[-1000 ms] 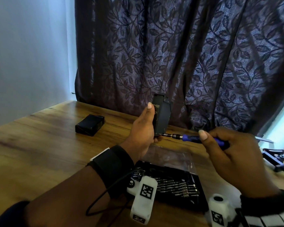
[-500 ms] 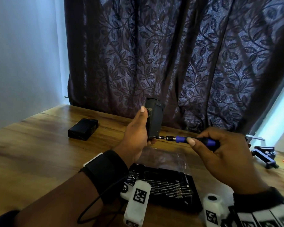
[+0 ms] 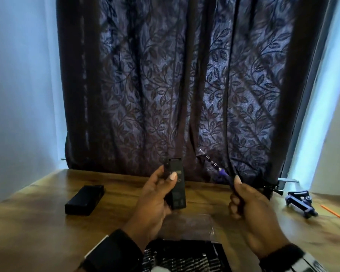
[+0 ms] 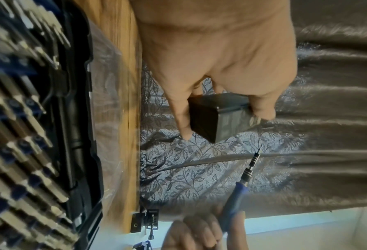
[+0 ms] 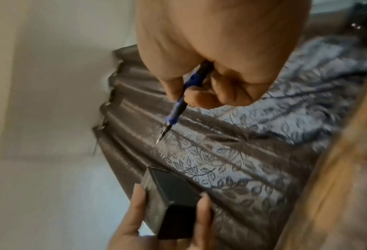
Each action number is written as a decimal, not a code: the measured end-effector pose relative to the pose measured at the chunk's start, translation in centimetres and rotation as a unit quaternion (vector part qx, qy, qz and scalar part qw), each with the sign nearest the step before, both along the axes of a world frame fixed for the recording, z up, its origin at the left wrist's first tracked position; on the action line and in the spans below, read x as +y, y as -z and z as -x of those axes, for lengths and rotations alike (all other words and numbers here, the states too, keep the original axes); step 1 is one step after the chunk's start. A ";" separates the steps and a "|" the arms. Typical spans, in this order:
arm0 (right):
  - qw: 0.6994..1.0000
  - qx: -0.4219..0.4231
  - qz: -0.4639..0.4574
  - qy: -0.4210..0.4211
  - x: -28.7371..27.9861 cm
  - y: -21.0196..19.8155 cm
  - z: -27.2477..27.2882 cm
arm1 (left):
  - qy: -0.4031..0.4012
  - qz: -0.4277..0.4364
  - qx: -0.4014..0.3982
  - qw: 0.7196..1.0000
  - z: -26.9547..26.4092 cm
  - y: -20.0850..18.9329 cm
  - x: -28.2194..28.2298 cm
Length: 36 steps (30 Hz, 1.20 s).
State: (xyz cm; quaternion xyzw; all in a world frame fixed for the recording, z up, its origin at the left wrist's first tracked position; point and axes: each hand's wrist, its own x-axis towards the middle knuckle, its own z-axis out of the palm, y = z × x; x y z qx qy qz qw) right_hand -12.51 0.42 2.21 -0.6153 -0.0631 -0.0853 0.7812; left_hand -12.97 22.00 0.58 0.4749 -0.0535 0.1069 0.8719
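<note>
While our left hand [image 3: 155, 197] pinches the black block [image 3: 179, 195] upright above the middle of the table [image 3: 37, 222], our right hand [image 3: 253, 211] curls round the blue screwdriver [image 3: 216, 168], its tip pointing up, well apart from the block. We judge the screw work unfinished: the casing looks closed, the bit case [image 3: 219, 252] lies open at the near edge, and whether any screw is out we cannot tell.
</note>
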 end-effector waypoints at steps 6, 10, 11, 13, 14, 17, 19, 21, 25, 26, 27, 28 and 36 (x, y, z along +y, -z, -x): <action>0.981 0.083 -0.099 -0.146 2.3 0.7 0.6 | -0.011 -0.112 -0.064 0.992 0.8 0.0 -1.5; 0.978 0.025 -0.049 -0.202 3.5 1.4 1.1 | -0.037 -0.112 -0.061 0.991 1.1 0.0 -2.6; 0.979 0.015 -0.033 -0.201 3.7 1.6 1.3 | -0.046 -0.114 -0.055 0.991 1.1 0.0 -2.8; 0.981 0.010 -0.021 -0.195 3.9 1.9 1.4 | -0.044 -0.118 -0.037 0.991 1.4 0.2 -3.1; 0.982 0.010 -0.024 -0.189 3.9 2.1 1.2 | -0.034 -0.119 -0.026 0.992 1.5 0.2 -3.3; 0.989 0.007 -0.007 -0.151 3.8 2.8 0.8 | 0.016 -0.133 0.004 0.991 2.0 0.1 -3.6; 0.989 0.003 0.009 -0.145 3.6 2.9 0.5 | 0.041 -0.144 0.019 0.989 2.1 0.1 -3.5; 0.990 0.002 0.009 -0.143 3.6 2.8 0.5 | 0.044 -0.146 0.030 0.988 2.1 0.1 -3.3; 0.987 -0.030 -0.014 -0.158 3.6 2.7 0.8 | 0.003 -0.159 0.035 0.987 2.0 0.0 -3.1; 0.986 -0.042 -0.009 -0.162 3.6 2.8 0.7 | -0.007 -0.163 0.035 0.986 2.0 0.1 -3.1; 0.985 -0.050 -0.010 -0.167 3.6 2.9 0.7 | -0.012 -0.164 0.034 0.986 2.0 0.0 -3.1; 0.985 -0.052 -0.012 -0.167 3.8 2.8 0.8 | -0.011 -0.166 0.030 0.986 2.0 0.1 -3.0; 0.987 -0.075 -0.018 -0.143 2.9 2.6 0.7 | 0.083 -0.162 0.026 0.983 2.3 -0.2 -3.2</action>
